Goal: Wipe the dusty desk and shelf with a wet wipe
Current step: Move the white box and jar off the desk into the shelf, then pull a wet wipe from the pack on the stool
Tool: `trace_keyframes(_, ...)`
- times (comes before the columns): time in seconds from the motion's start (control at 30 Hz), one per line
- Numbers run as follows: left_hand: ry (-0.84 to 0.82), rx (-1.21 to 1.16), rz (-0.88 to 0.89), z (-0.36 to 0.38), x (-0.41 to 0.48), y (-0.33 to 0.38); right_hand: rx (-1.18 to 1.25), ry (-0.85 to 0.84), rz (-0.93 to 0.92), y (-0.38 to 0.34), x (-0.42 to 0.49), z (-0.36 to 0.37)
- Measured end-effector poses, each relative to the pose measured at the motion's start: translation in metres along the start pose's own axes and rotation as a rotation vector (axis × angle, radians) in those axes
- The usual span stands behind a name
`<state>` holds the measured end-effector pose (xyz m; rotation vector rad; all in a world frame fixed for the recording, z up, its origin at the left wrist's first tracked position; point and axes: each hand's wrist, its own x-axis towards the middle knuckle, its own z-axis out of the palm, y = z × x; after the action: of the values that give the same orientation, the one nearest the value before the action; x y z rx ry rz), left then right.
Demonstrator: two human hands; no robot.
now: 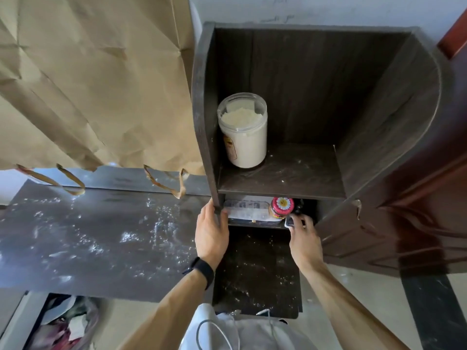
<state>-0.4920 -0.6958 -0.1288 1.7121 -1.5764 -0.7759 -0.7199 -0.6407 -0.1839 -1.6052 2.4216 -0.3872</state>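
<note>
The dark desk [101, 236] is strewn with white dust. On its right end stands a dark wooden shelf unit [278, 192], whose upper board [298, 170] is also dusty. My left hand [211, 231] grips the lower end of the shelf's left side panel, thumb wrapped around the edge. My right hand [303, 236] reaches into the low compartment, fingers closed on a small dark object with a white edge [290, 221]; I cannot tell what it is. No wet wipe is clearly visible.
A clear jar of white powder [243, 132] stands on the upper board. The low compartment holds a red-lidded jar [282, 205] and a clear plastic box [245, 208]. Brown paper [88, 84] hangs over the desk's back. A red-brown door [404, 223] is at right.
</note>
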Motion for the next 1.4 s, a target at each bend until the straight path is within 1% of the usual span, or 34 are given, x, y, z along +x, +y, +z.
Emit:
trace_keyframes(0.23, 0.035, 0.042, 0.057, 0.002, 0.001, -0.009, -0.026, -0.019, 0.012, 0.001, 0.005, 0.000)
trace_keyframes(0.4, 0.048, 0.016, 0.015, 0.000, -0.002, -0.005, -0.004, -0.005, -0.012, 0.004, 0.006, -0.002)
trace_keyframes(0.5, 0.028, 0.020, -0.032, -0.002, -0.004, -0.001, 0.006, -0.039, -0.014, 0.004, 0.005, -0.006)
trace_keyframes(0.57, -0.006, 0.013, -0.066, -0.003, -0.007, 0.002, 0.055, -0.050, -0.011, 0.005, 0.003, -0.010)
trace_keyframes(0.63, -0.065, 0.015, -0.095, -0.005, -0.015, 0.001, 0.137, -0.018, -0.007, 0.008, -0.004, -0.016)
trace_keyframes(0.77, -0.164, 0.126, -0.145, -0.002, -0.052, -0.014, 0.269, 0.140, -0.159, 0.026, -0.042, -0.007)
trace_keyframes(0.83, -0.222, 0.206, -0.148, 0.001, -0.074, -0.020, 0.289, 0.113, -0.164, 0.039, -0.068, 0.000)
trace_keyframes(0.9, -0.329, 0.298, -0.132, 0.007, -0.094, -0.027, 0.256, 0.024, -0.114, 0.053, -0.095, 0.004)
trace_keyframes(0.97, -0.479, 0.458, -0.062, 0.015, -0.111, -0.034, 0.221, -0.066, -0.069, 0.063, -0.124, 0.002)
trace_keyframes(1.03, -0.637, 0.613, 0.036, 0.024, -0.124, -0.039, 0.190, -0.118, -0.038, 0.069, -0.152, -0.005)
trace_keyframes(1.13, -0.837, 0.708, 0.179, 0.039, -0.139, -0.041, 0.099, -0.156, 0.018, 0.078, -0.201, -0.022)
trace_keyframes(1.2, -0.918, 0.685, 0.274, 0.056, -0.145, -0.034, 0.056, -0.051, 0.106, 0.086, -0.238, -0.034)
trace_keyframes(1.23, -0.943, 0.691, 0.352, 0.067, -0.149, -0.028, 0.032, 0.009, 0.173, 0.089, -0.257, -0.041)
trace_keyframes(1.33, -1.036, 0.721, 0.627, 0.100, -0.179, 0.000, 0.026, 0.113, 0.462, 0.097, -0.331, -0.063)
trace_keyframes(1.4, -1.121, 0.702, 0.806, 0.114, -0.217, 0.029, 0.018, 0.250, 0.645, 0.098, -0.390, -0.082)
